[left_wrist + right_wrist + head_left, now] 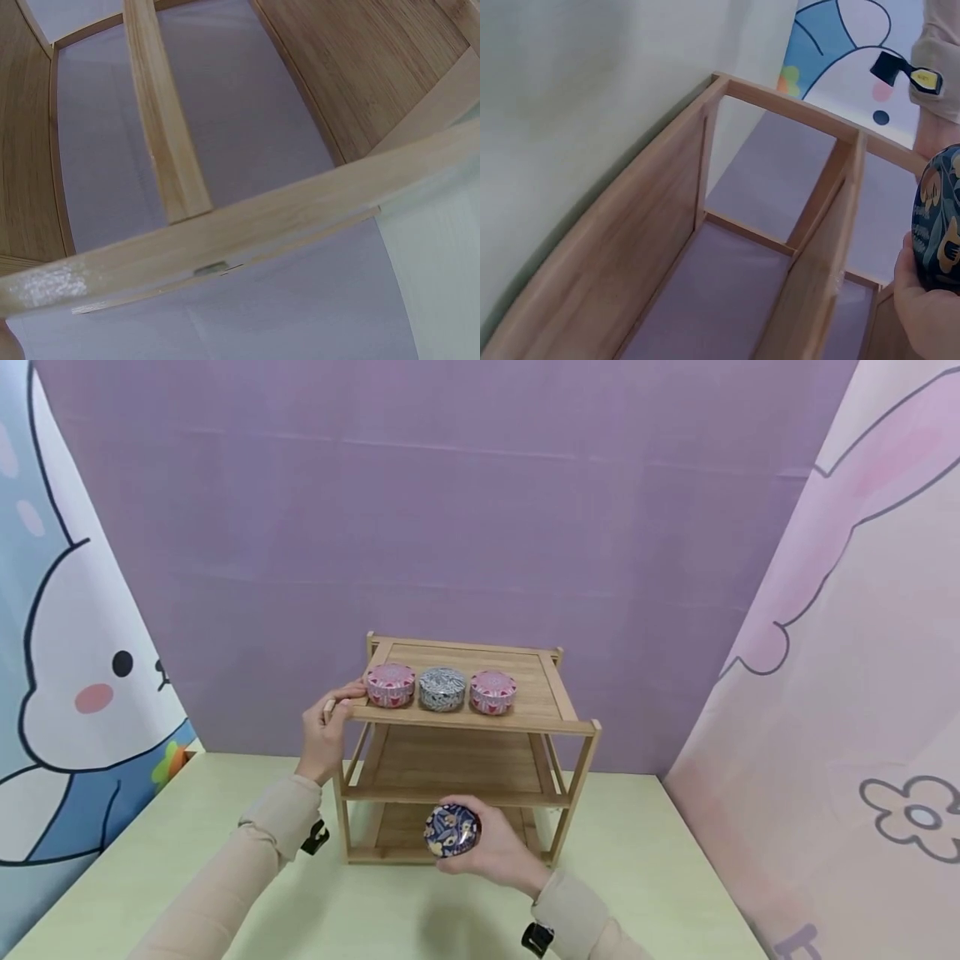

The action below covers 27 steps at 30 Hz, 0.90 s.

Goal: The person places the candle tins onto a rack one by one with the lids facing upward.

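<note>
A small round tin (452, 831), dark blue with a yellow floral pattern, is gripped by my right hand (491, 847) in front of the lower shelves; the tin (939, 221) also shows at the right edge of the right wrist view. My left hand (327, 731) holds the front left corner of the wooden three-tier rack (465, 721). Three tins stand in a row along the front of the top shelf: a pink one (391, 685) beside the left fingertips, a black-and-white one (442, 688) in the middle, another pink one (492, 692) to its right.
The rack's middle shelf (457, 760) and bottom shelf (412, 827) lie below the top one. It stands on a pale green table (630, 852). A purple backdrop (480, 510) rises behind, with cartoon-printed panels at left (82, 635) and right (840, 693).
</note>
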Each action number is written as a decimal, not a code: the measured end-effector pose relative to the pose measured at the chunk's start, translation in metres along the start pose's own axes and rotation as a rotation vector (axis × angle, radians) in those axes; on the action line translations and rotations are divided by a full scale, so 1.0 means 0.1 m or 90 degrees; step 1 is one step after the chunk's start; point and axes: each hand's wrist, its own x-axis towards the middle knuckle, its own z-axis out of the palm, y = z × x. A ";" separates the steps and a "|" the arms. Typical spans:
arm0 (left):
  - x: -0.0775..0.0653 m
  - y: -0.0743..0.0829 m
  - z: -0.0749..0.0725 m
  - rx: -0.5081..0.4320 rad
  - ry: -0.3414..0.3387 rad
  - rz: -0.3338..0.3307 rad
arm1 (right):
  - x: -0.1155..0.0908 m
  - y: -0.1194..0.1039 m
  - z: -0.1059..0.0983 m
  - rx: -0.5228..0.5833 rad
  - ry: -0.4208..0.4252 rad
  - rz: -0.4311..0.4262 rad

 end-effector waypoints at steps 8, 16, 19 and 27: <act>-0.01 0.01 0.00 0.006 0.003 -0.013 | -0.07 -0.14 -0.18 -0.025 0.010 -0.010; 0.00 -0.16 -0.02 0.001 0.001 -0.018 | -0.11 -0.25 -0.45 -0.093 0.028 -0.009; 0.01 -0.23 -0.03 -0.003 0.000 -0.010 | -0.10 -0.35 -0.58 -0.118 0.058 -0.003; 0.01 -0.03 0.00 -0.015 0.002 -0.004 | -0.04 -0.62 -0.95 -0.150 0.120 0.011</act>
